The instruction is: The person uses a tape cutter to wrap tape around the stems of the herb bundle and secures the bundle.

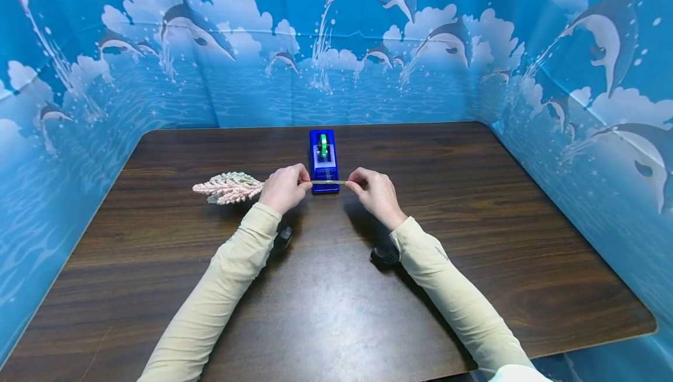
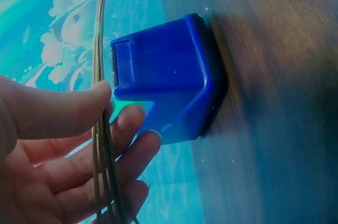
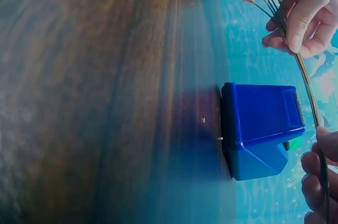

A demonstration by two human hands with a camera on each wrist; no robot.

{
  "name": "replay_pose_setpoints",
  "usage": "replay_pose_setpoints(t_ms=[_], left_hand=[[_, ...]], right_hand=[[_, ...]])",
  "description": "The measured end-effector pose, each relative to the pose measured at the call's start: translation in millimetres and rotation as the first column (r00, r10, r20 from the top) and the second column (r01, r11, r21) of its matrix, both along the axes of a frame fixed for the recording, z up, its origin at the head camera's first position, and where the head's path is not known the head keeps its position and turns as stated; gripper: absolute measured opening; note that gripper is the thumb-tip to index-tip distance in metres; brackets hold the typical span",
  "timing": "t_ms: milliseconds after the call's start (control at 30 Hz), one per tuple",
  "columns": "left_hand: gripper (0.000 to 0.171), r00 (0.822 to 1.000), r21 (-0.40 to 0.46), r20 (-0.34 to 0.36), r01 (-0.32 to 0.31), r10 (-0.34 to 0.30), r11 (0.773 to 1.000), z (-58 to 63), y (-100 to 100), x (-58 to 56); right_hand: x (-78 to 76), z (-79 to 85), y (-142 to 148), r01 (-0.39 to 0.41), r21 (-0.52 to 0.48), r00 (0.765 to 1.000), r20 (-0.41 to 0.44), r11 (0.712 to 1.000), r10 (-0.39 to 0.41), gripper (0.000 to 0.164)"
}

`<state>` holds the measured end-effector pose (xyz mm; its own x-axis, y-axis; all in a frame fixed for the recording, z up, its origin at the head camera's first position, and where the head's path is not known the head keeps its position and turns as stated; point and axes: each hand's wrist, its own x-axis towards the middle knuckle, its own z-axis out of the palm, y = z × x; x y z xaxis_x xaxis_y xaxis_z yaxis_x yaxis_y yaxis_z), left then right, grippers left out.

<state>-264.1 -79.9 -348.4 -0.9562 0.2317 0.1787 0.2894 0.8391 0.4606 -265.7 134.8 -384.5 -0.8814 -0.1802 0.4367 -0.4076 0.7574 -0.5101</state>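
Observation:
A bunch of artificial flowers (image 1: 231,188), pink and pale green, lies sideways with its heads to the left. My left hand (image 1: 285,188) pinches its thin stems (image 2: 99,49) between thumb and fingers, close to the heads. Farther along, my right hand (image 1: 375,195) pinches the stem ends, so the stems run straight between both hands. Just behind them, a blue tape dispenser (image 1: 324,173) with a green roll core (image 1: 323,145) stands on the table. In the left wrist view the stems pass in front of its toothed cutting edge (image 2: 113,65), apparently without touching it.
The brown wooden table (image 1: 326,288) reaches out on both sides. A blue curtain (image 1: 252,90) with dolphins surrounds its back and sides. Black devices (image 1: 385,256) sit beneath both wrists, beside pale yellow sleeves (image 1: 226,288).

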Motion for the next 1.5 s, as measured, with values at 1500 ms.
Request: replay_pose_setpoints(t_ms=[1500], left_hand=[[0.012,0.998,-0.010,0.012,0.056,-0.056,0.998,-2.8,2.5,-0.4]], right_hand=[[0.5,-0.8,0.1,-0.030,0.005,0.999,-0.023,1.000,0.030,0.011]])
